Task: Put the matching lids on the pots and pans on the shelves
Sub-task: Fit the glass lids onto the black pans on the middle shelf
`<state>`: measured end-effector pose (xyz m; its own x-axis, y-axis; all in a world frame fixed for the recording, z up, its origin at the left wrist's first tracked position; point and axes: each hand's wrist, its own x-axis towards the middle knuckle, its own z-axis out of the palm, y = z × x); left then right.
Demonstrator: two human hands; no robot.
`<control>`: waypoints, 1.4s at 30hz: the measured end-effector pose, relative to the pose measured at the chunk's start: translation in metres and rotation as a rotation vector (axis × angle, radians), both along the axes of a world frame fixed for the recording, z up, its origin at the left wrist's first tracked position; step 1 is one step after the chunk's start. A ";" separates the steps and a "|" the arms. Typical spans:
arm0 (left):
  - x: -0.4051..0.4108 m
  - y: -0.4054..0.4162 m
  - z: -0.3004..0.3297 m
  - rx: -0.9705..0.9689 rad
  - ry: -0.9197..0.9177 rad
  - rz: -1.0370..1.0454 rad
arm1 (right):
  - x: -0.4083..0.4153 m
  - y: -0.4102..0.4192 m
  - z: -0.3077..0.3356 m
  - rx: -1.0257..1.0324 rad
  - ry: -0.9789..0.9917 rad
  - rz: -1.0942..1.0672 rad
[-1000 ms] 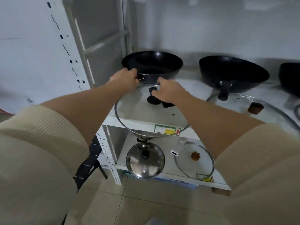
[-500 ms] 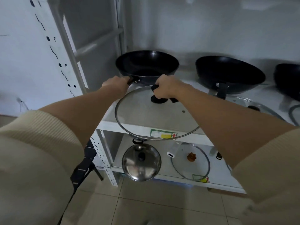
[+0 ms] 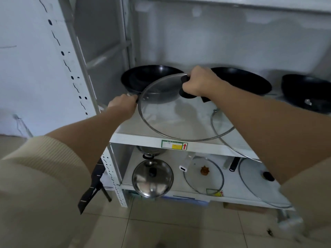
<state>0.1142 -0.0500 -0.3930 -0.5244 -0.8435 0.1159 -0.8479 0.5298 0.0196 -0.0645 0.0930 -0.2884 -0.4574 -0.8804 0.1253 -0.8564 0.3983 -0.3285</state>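
Observation:
A black wok (image 3: pixel 146 77) stands at the left end of the upper shelf (image 3: pixel 139 138). My left hand (image 3: pixel 123 104) is closed on its handle at the front. My right hand (image 3: pixel 198 83) grips the black knob of a large glass lid (image 3: pixel 172 120), which is lifted and tilted, its far edge over the wok's front rim. A second black wok (image 3: pixel 250 81) sits just right of my right hand, and a third (image 3: pixel 308 90) at the far right. Another glass lid (image 3: pixel 222 133) lies flat on the upper shelf under my right forearm.
The lower shelf holds a steel lid (image 3: pixel 152 178) in front of a steel pot (image 3: pixel 150 150), a glass lid with a brown knob (image 3: pixel 204 174) and a glass lid with a black knob (image 3: pixel 258 183). A white perforated post (image 3: pixel 114 174) stands at the left corner. Tiled floor lies below.
My right hand has lifted the glass lid off the shelf and tilted it up towards the left wok. My left hand stays on the wok's handle. The view has moved closer.

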 end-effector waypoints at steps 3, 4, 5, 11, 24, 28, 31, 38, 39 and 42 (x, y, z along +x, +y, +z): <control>0.011 0.002 -0.001 0.016 0.003 0.011 | 0.005 -0.022 -0.006 -0.021 0.023 -0.001; 0.015 -0.001 0.000 0.024 0.021 0.022 | 0.006 -0.031 -0.007 -0.018 0.018 0.000; 0.019 -0.002 0.000 0.042 0.043 0.032 | 0.006 -0.038 -0.009 -0.011 0.014 -0.005; 0.008 -0.016 0.006 0.278 0.110 0.097 | -0.005 -0.089 -0.011 -0.019 -0.018 0.005; -0.035 -0.097 0.006 0.666 0.414 0.240 | -0.038 -0.210 -0.022 -0.076 -0.001 0.024; -0.037 -0.113 0.003 0.738 0.494 0.275 | -0.041 -0.232 -0.035 -0.099 0.020 0.021; -0.034 -0.117 0.001 0.785 0.528 0.264 | -0.044 -0.246 -0.034 -0.106 0.036 0.043; -0.036 -0.123 -0.014 0.768 0.680 0.264 | -0.045 -0.256 -0.040 -0.159 0.012 0.057; -0.036 -0.124 -0.014 0.768 0.688 0.264 | -0.045 -0.255 -0.042 -0.165 0.001 0.056; -0.036 -0.122 -0.011 0.768 0.660 0.251 | -0.046 -0.253 -0.047 -0.161 -0.026 0.061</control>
<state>0.0784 -0.1718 -0.4042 -0.3516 -0.8873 -0.2984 -0.6301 -0.0114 0.7764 -0.1109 -0.1599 -0.3354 -0.4090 -0.8760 0.2557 -0.8677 0.2865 -0.4062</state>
